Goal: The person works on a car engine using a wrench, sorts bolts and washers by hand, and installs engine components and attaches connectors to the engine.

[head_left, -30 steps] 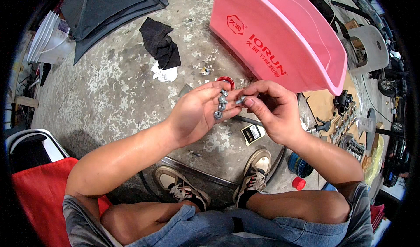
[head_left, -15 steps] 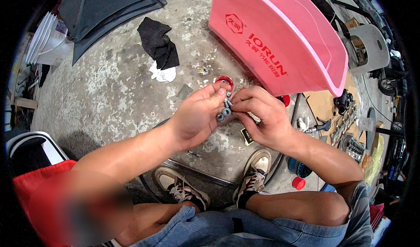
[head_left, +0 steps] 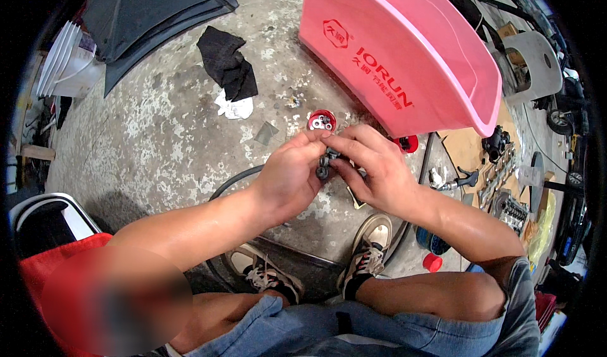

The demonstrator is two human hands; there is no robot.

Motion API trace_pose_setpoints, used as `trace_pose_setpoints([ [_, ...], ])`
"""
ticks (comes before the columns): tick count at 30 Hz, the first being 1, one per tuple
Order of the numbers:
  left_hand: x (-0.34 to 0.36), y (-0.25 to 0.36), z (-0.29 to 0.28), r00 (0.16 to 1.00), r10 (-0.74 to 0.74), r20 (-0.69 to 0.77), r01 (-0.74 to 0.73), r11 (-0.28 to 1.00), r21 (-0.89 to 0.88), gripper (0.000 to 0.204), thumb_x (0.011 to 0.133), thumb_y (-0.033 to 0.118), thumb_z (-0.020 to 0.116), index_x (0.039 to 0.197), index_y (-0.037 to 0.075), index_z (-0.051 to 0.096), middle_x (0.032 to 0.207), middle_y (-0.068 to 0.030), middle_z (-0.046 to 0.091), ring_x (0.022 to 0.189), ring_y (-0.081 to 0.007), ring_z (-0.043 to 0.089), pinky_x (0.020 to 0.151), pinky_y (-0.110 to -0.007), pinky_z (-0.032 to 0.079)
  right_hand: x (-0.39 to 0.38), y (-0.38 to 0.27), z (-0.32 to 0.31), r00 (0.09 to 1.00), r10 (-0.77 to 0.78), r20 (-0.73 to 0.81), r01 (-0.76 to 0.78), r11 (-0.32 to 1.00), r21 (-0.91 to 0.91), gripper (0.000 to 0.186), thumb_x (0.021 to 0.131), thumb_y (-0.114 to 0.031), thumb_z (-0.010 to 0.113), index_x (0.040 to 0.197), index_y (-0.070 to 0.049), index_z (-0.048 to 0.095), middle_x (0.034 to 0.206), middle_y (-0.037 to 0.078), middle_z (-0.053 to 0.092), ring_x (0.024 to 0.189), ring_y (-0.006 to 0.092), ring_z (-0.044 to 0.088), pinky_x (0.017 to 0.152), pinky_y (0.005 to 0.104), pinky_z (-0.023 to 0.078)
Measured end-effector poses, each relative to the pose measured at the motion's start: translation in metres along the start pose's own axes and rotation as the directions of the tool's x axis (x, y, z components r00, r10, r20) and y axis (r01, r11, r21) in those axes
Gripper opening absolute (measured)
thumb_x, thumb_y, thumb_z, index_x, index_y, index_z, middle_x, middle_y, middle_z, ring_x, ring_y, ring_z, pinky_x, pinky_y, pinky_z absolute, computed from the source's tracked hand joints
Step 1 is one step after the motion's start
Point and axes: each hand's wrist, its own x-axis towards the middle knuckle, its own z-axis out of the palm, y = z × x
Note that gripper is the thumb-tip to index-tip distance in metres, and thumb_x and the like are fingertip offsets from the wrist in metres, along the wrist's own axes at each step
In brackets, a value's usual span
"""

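My left hand (head_left: 288,179) is cupped over the floor, its fingers curled around several small, dark grey, ring-ended parts (head_left: 323,166). Thumb and fingers of my right hand (head_left: 380,169) pinch at the same cluster, and the two hands' fingertips nearly meet there. The exact kind of these parts is too small to make out. Just beyond my fingertips, a round red cap (head_left: 320,119) on the floor holds several small pale rings. Another red cap (head_left: 411,143) sits right of my right hand, with dark bits inside.
A large pink tub (head_left: 392,60) stands ahead on the right. Black cloth (head_left: 227,60) and white tissue (head_left: 234,106) lie ahead on the left. A black hose (head_left: 237,179) curves around my shoes. Metal engine parts (head_left: 506,211) rest on cardboard at right. A red chair (head_left: 60,256) is at left.
My right fingers have closed in over the small parts, which are now more covered. The hands have shifted slightly, so the red cap beyond them shows more fully.
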Motion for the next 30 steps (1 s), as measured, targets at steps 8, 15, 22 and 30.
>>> trace_pose_setpoints([
  [8, 0.028, 0.006, 0.018, 0.996, 0.093, -0.001, -0.093, 0.995, 0.038, 0.022, 0.099, 0.013, 0.035, 0.111, 0.003, 0.05, 0.108, -0.0089, 0.057, 0.098, -0.0161, 0.057, 0.09, -0.03, 0.045, 0.02, 0.003, -0.012, 0.938, 0.256, -0.234, -0.225, 0.962, 0.153, 0.011, 0.079, -0.003, 0.064, 0.089, 0.0, 0.064, 0.076, 0.009, 0.061, 0.066, 0.0213, 0.06, 0.06, 0.0297, 0.048],
  [15, 0.073, -0.007, 0.003, 0.943, -0.031, -0.33, 0.102, 0.974, 0.202, 0.019, 0.096, 0.007, 0.042, 0.111, -0.005, 0.043, 0.105, -0.017, 0.057, 0.098, -0.0253, 0.06, 0.088, -0.033, 0.052, -0.03, 0.064, -0.027, 0.662, 0.631, 0.405, -0.426, -0.127, 0.896, 0.013, 0.089, -0.013, 0.055, 0.097, -0.004, 0.057, 0.083, 0.004, 0.057, 0.066, 0.0089, 0.051, 0.052, 0.0217, 0.04],
  [22, 0.187, -0.056, -0.04, 0.973, 0.012, -0.23, 0.218, 0.27, 0.938, 0.011, 0.082, 0.006, 0.058, 0.091, 0.001, 0.062, 0.091, -0.0152, 0.065, 0.083, -0.0233, 0.063, 0.075, -0.033, 0.052, -0.109, 0.1, 0.002, 0.372, 0.666, 0.647, -0.495, -0.447, 0.745, 0.02, 0.092, -0.02, 0.044, 0.093, -0.003, 0.056, 0.082, 0.009, 0.06, 0.07, 0.0154, 0.057, 0.059, 0.025, 0.046],
  [30, 0.196, -0.068, -0.033, 0.998, 0.031, -0.051, 0.058, -0.275, 0.96, 0.012, 0.071, 0.004, 0.061, 0.082, 0.002, 0.066, 0.097, -0.0219, 0.065, 0.095, -0.0341, 0.063, 0.08, -0.04, 0.05, -0.122, 0.098, 0.025, 0.325, 0.683, 0.654, -0.673, -0.319, 0.667, 0.024, 0.087, -0.003, 0.042, 0.104, 0.003, 0.057, 0.09, 0.01, 0.063, 0.076, 0.0162, 0.061, 0.065, 0.0257, 0.05],
])
